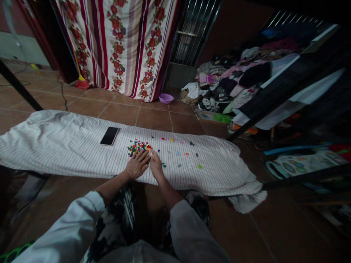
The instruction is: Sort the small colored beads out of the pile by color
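Observation:
A heap of small multicoloured beads (139, 145) lies on a striped cloth (82, 146). My left hand (137, 165) rests flat at the near side of the heap, its fingers stretched out and touching the closest beads. Beside it, my right hand (156, 164) is closed at the heap's right edge, thumb and fingers together; what they hold, if anything, is too small to make out. To the right, little colour-sorted groups are spaced in rows, among them yellow beads (172, 140), light green beads (199, 166) and dark grey beads (192, 143).
A dark-screened phone (109, 136) lies left of the heap. Beyond the cloth are tiled floor, a floral curtain (117, 47), a purple basin (166, 98) and a red broom head (82, 83). Piled clothes (233, 78) fill the right back. Dark bars flank the cloth.

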{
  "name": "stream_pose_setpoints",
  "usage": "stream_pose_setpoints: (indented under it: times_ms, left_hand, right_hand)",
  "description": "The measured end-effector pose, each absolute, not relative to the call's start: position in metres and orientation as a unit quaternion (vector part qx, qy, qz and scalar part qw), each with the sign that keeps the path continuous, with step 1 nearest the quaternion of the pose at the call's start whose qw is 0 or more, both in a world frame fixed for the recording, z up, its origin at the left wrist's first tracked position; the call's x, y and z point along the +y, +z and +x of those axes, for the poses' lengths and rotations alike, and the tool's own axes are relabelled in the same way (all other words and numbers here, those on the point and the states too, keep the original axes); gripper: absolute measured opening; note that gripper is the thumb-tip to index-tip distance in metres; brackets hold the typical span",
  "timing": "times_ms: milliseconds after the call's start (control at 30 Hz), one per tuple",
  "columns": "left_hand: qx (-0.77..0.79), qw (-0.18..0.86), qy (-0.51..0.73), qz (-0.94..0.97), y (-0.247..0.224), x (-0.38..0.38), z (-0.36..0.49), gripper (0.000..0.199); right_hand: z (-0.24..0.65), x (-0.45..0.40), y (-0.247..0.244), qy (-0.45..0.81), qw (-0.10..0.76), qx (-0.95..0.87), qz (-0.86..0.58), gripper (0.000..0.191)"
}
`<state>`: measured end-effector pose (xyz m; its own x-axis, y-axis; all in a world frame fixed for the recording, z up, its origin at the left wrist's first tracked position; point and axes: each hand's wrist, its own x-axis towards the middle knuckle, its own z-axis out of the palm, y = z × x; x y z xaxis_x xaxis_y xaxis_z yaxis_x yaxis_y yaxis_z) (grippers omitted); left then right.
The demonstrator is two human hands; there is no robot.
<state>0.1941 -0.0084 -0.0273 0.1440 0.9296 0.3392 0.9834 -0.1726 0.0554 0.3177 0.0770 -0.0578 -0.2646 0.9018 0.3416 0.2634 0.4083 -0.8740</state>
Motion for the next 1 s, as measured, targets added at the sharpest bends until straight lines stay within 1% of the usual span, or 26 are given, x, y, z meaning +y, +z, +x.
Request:
stream_pose_setpoints:
  times_ms: [133, 267, 400, 600, 733, 833, 1000]
  left_hand:
    - [-0.637, 0.088, -0.145, -0.752, -0.028, -0.008, 0.197, 0.046]
    - [-0.661, 0.087, -0.135, -0.733, -0.028, -0.008, 0.185, 0.048]
    - [-0.676, 0.087, -0.134, -0.719, -0.034, -0.013, 0.173, 0.051]
    - [-0.644, 0.084, -0.137, -0.748, -0.044, -0.021, 0.169, 0.05]
    - [-0.614, 0.061, -0.133, -0.775, -0.042, -0.02, 0.166, 0.048]
    - [-0.624, 0.048, -0.15, -0.766, -0.041, -0.017, 0.165, 0.052]
    - [-0.647, 0.06, -0.189, -0.736, -0.045, -0.015, 0.164, 0.053]
  right_hand:
    - [0.327, 0.073, -0.063, 0.399, 0.42, -0.689, -0.435, 0.043]
    - [0.331, 0.07, -0.066, 0.407, 0.391, -0.692, -0.45, 0.046]
    - [0.335, 0.066, -0.061, 0.379, 0.367, -0.704, -0.476, 0.043]
    - [0.337, 0.062, -0.045, 0.311, 0.333, -0.759, -0.464, 0.037]
    - [0.334, 0.063, -0.034, 0.275, 0.28, -0.78, -0.487, 0.035]
    - [0.331, 0.066, -0.025, 0.248, 0.231, -0.792, -0.508, 0.033]
    - [0.323, 0.075, -0.009, 0.215, 0.15, -0.814, -0.518, 0.032]
